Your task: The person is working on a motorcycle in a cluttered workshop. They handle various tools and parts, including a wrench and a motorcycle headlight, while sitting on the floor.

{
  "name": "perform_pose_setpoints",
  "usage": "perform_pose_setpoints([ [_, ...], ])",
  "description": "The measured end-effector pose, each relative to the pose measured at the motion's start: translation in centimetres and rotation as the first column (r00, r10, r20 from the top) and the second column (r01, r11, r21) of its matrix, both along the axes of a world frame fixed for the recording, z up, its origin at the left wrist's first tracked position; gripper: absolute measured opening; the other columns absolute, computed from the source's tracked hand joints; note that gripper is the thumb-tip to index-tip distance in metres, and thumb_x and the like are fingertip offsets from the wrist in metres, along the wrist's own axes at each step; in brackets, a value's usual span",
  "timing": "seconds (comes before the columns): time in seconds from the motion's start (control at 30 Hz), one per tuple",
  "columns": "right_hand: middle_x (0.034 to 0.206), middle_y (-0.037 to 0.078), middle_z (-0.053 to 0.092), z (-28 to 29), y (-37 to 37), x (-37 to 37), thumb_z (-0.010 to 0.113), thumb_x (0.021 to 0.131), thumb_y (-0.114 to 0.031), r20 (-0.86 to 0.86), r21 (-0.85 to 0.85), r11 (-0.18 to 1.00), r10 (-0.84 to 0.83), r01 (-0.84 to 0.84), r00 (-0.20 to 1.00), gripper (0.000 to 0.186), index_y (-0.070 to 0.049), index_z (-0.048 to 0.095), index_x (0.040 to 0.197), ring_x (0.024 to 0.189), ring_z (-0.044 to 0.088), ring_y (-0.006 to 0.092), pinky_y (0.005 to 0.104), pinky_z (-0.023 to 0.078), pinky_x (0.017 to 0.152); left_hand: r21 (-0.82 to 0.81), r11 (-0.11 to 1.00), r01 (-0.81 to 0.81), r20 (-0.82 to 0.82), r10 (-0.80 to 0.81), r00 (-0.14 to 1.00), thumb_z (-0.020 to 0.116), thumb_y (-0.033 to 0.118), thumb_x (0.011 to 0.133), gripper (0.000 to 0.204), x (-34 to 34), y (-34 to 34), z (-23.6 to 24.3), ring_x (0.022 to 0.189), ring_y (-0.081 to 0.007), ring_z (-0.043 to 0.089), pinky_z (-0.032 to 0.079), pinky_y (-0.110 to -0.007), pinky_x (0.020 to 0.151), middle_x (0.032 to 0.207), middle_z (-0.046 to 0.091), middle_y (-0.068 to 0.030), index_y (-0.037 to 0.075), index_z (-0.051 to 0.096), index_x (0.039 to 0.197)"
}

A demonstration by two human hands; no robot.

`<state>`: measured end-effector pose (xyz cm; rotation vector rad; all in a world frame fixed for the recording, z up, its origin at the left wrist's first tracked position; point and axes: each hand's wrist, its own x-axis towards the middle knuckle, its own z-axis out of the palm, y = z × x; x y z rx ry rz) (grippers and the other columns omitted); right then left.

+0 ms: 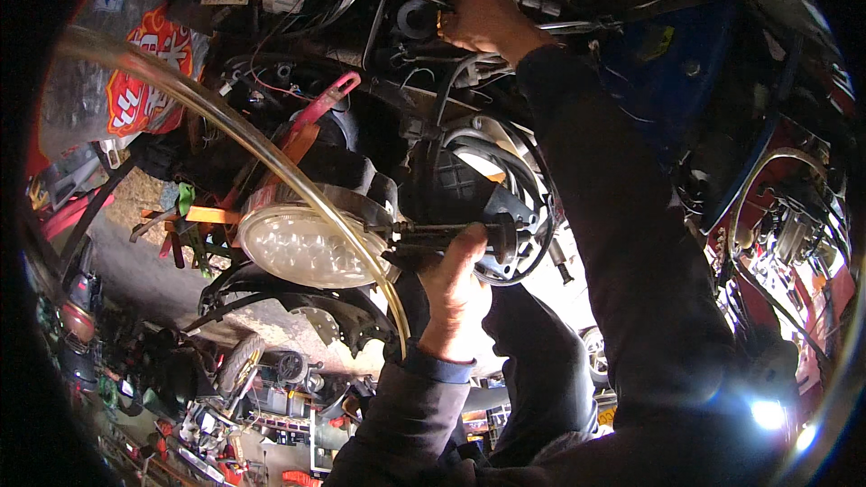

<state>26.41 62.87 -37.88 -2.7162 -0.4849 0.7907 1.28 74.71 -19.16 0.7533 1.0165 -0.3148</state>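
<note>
My left hand (456,298) is closed around a dark part with thin metal rods and a round black disc (507,239) at one end. Its thumb presses along the top, near an oval headlamp (311,246) with a clear ribbed lens. Farther up, my right hand (487,22) reaches among cables and brackets, fingers curled by a grey ring-shaped piece (416,19). What those fingers grip is hidden. Black cables (541,171) loop between the two hands. A clear yellowish tube (244,144) arcs across the headlamp.
A red-and-grey printed bag (135,63) lies at the far left. A pink-red bracket (329,99) sticks up above the headlamp. To the right are a blue panel (667,72) and a bright work light (768,414). Many loose parts and tools clutter the lower left.
</note>
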Motion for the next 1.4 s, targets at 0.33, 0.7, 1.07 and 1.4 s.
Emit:
perform_pose_setpoints([
  [0.33, 0.117, 0.016, 0.063, -3.2, 1.9, -3.3, 0.079, 0.072, -0.034, 0.261, -0.110, 0.993, -0.002, 0.032, 0.965, 0.090, -0.017, 0.035, 0.149, 0.120, 0.051, 0.0378, 0.0492, 0.051, 0.090, -0.146, 0.984, -0.106, -0.048, 0.100, 0.994, 0.074, 0.011, 0.079, 0.032, 1.0, -0.4, 0.7, 0.089, -0.0147, 0.065, 0.054, -0.032, 0.085, 0.102, 0.068, -0.0053, 0.005, 0.066, 0.109],
  [0.7, 0.109, 0.013, 0.067, 4.9, 1.5, -3.8, 0.075, 0.074, -0.048, -0.322, 0.020, 0.980, 0.195, -0.199, 0.927, 0.053, -0.012, 0.068, 0.113, 0.111, 0.058, 0.0360, 0.0467, 0.053, 0.084, -0.161, 0.981, -0.109, -0.032, 0.105, 0.994, 0.073, 0.007, 0.077, 0.033, 1.4, -0.1, 0.6, 0.089, -0.0155, 0.067, 0.054, -0.031, 0.086, 0.106, 0.069, -0.0055, 0.004, 0.067, 0.110],
  [1.07, 0.117, 0.019, 0.065, -1.7, -3.0, -0.9, 0.062, 0.081, -0.065, 0.098, -0.332, 0.930, -0.131, 0.157, 0.986, 0.078, -0.008, 0.055, 0.133, 0.105, 0.064, 0.0356, 0.0491, 0.051, 0.092, -0.047, 0.998, -0.034, 0.002, 0.034, 0.999, 0.071, 0.007, 0.081, 0.025, 1.0, -0.1, 0.4, 0.095, -0.0158, 0.065, 0.050, -0.033, 0.092, 0.106, 0.069, -0.0047, 0.005, 0.068, 0.106],
  [1.4, 0.115, 0.019, 0.066, -2.5, -3.7, -0.4, 0.064, 0.080, -0.046, -0.046, -0.357, 0.927, -0.144, 0.119, 0.989, 0.060, -0.009, 0.060, 0.128, 0.102, 0.065, 0.0390, 0.0483, 0.053, 0.092, -0.090, 0.995, -0.050, -0.073, 0.043, 0.996, 0.062, 0.014, 0.078, 0.038, 1.6, -0.3, 0.7, 0.100, -0.0221, 0.065, 0.053, -0.038, 0.091, 0.112, 0.066, -0.0085, 0.003, 0.064, 0.115],
])
